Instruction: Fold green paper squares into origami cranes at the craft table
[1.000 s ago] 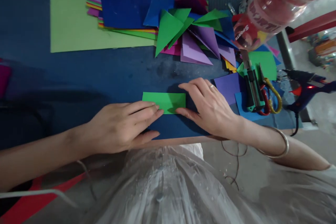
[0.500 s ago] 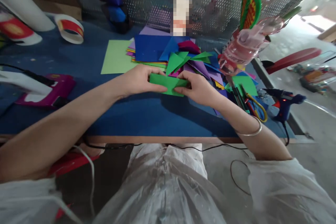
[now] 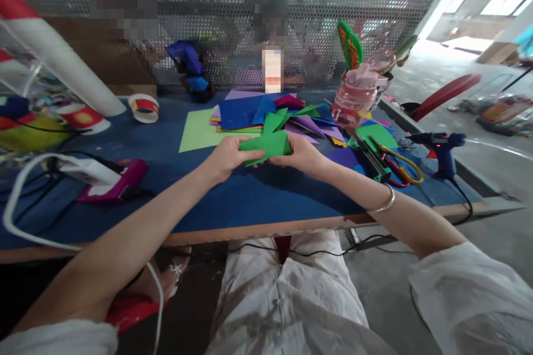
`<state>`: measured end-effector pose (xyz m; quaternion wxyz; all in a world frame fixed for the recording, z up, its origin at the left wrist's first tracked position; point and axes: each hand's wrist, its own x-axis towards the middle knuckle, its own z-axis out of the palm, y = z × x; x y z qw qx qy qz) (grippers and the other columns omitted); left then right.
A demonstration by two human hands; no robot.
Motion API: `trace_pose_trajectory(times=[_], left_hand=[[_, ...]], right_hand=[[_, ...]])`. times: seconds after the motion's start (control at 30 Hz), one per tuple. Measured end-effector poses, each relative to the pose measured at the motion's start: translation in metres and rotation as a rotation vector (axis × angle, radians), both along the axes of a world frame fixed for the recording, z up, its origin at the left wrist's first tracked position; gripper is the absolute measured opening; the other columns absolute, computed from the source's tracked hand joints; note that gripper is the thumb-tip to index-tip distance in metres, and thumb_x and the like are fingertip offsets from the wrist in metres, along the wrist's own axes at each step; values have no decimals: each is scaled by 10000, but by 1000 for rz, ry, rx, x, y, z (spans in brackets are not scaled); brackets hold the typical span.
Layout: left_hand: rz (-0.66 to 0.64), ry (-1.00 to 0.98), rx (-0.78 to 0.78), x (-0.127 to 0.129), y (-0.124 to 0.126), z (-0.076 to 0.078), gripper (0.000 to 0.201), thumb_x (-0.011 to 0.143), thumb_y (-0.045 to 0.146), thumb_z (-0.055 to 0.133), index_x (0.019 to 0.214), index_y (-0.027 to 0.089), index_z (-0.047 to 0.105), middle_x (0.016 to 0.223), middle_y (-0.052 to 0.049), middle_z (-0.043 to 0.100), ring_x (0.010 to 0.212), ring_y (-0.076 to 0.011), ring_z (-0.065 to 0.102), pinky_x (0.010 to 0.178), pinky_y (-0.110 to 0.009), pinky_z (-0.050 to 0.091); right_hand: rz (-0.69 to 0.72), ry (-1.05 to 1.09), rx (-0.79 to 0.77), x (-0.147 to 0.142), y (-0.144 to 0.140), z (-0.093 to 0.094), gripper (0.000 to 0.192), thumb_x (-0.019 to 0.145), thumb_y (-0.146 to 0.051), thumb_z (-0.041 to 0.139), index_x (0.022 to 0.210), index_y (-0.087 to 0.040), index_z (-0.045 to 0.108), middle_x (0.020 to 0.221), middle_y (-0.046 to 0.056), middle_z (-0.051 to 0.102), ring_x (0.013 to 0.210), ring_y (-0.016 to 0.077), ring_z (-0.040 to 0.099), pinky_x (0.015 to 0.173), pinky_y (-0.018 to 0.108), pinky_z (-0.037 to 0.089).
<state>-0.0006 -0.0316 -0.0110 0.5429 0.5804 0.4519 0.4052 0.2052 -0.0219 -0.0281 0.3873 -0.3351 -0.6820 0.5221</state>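
Note:
A green sheet of folded paper (image 3: pixel 268 146) is held between both hands above the front of the blue table (image 3: pixel 250 205). My left hand (image 3: pixel 229 157) is closed on its left end, the thumb lying along the near face. On the right end, my right hand (image 3: pixel 302 156) pinches the paper, with some fingertips hidden behind it. Just beyond lie folded green pieces (image 3: pixel 275 121), purple pieces (image 3: pixel 306 128) and a stack of coloured paper with a dark blue sheet (image 3: pixel 241 113) on top. A pale green sheet (image 3: pixel 197 130) sticks out to the left.
Right of the hands are a pink bottle (image 3: pixel 353 100), a box cutter (image 3: pixel 372 158), yellow-handled scissors (image 3: pixel 406 166) and a glue gun (image 3: pixel 443 152) with a cord. At left stand a purple power strip (image 3: pixel 120 183) with cables and a tape roll (image 3: pixel 144 108). A perforated metal screen (image 3: pixel 233 22) rises behind.
The view has tilted up, showing more of the screen. The green paper is tilted differently, its right end raised; both hands still hold it.

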Motion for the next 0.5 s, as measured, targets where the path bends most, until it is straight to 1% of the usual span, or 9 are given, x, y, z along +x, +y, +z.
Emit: trace_pose_trajectory(times=[0.1,0.17,0.23,0.3,0.33,0.4,0.5], left_hand=[[-18,41,-6,-2,-3,0,433,450,320,979,748,139,722,626,-8,705,556,-116,613,537,-216,488],[-21,47,-16,-3,-4,0,456,453,328,983,773,147,715,607,6,688,548,-121,613,533,-221,492],[-10,30,-23,-3,-5,-1,530,459,350,984,878,163,718,655,15,699,578,-130,634,543,-225,503],[4,10,-33,-2,-5,-1,598,463,378,980,957,172,715,749,1,728,623,-140,656,556,-232,514],[8,6,-41,-2,-5,-1,596,468,393,974,956,168,717,784,-14,737,636,-143,661,557,-237,518],[7,15,-57,-1,-5,-3,529,484,415,958,875,146,724,781,-44,739,635,-148,657,554,-245,516],[0,46,-58,-1,-6,-5,427,513,403,931,778,133,734,713,-55,728,610,-145,644,548,-242,500]], right_hand=[[-40,6,-95,-1,1,-1,534,608,-309,875,1051,-211,593,813,-20,657,707,152,605,595,276,516],[-45,-15,-120,-1,1,-3,570,616,-267,852,1114,-204,583,758,-43,631,666,145,591,575,268,494],[-66,-41,-95,-1,1,-5,569,638,-245,827,1148,-197,579,722,-59,610,637,136,576,570,261,469],[-122,-51,-41,-1,1,-6,550,660,-252,810,1159,-198,584,743,-54,606,649,135,566,581,262,460],[-155,-49,-15,-1,1,-6,545,665,-260,807,1159,-198,586,774,-45,609,669,136,565,594,265,464],[-206,-32,20,-2,0,-6,546,666,-278,805,1158,-194,585,850,-22,618,722,143,569,629,274,477],[-212,-20,40,-3,-1,-5,566,678,-307,798,1181,-180,571,935,6,634,791,155,579,675,283,480]])
